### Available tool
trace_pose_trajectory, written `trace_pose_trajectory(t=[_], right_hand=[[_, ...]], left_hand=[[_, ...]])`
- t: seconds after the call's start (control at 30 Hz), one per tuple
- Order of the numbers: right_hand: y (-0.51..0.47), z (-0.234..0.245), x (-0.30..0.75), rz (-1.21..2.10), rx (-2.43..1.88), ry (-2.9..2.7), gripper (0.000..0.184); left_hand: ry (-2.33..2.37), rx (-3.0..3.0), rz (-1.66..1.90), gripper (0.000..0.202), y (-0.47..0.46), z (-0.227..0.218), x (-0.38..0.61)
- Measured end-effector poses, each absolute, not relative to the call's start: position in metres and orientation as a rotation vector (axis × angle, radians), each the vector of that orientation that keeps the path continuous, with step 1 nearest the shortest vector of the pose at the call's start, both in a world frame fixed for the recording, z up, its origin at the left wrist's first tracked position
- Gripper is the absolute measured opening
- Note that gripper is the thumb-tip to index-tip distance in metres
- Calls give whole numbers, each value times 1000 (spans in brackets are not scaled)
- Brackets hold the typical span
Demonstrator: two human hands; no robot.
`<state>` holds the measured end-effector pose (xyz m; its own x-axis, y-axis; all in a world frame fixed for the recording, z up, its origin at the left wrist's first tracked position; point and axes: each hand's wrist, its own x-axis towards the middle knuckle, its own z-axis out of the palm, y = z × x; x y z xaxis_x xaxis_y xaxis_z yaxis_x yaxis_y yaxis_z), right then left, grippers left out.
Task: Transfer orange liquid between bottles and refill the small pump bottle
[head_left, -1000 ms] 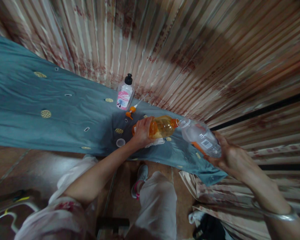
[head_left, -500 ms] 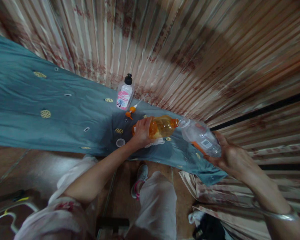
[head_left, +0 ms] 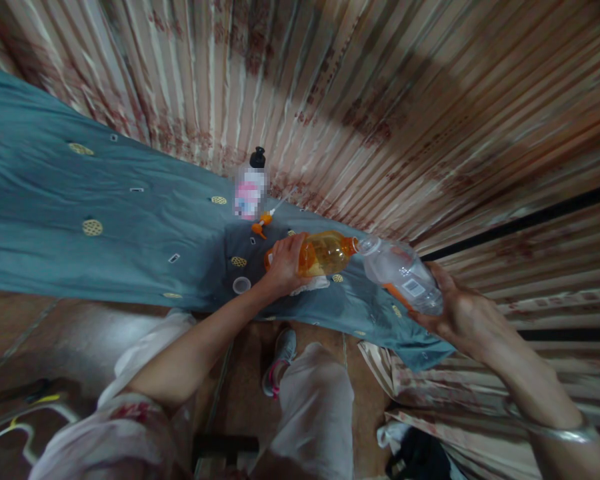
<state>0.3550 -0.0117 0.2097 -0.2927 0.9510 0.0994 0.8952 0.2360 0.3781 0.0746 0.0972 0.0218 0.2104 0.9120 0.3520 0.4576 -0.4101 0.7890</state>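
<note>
My left hand (head_left: 283, 265) is wrapped round an orange bottle (head_left: 325, 253) with amber liquid, tipped on its side with its neck pointing right. Its mouth meets the mouth of a clear plastic bottle (head_left: 400, 273), which my right hand (head_left: 460, 313) grips from below, tilted up toward the orange one. Both bottles hang just above a teal cloth (head_left: 105, 220). A white rag (head_left: 313, 285) lies under my left hand.
A clear pump bottle with a black top (head_left: 251, 187) stands at the back by the striped curtain (head_left: 380, 87). An orange spray nozzle (head_left: 263, 221) and a small white cap (head_left: 241, 285) lie on the cloth. My legs and a shoe (head_left: 280, 353) are below.
</note>
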Motion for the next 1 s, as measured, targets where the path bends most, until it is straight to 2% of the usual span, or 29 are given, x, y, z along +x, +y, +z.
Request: trace_pose_trajectory(t=[0.5, 0.83, 1.0], right_hand=[[-13, 211, 359, 545, 1745, 2344, 70], [-13, 209, 359, 575, 1754, 2345, 64], [-13, 209, 360, 564, 1751, 2355, 68]], left_hand=[[1256, 1984, 1126, 93, 97, 23, 75], [1237, 1967, 1145, 93, 97, 20, 74], [1234, 1972, 1135, 92, 97, 21, 75]])
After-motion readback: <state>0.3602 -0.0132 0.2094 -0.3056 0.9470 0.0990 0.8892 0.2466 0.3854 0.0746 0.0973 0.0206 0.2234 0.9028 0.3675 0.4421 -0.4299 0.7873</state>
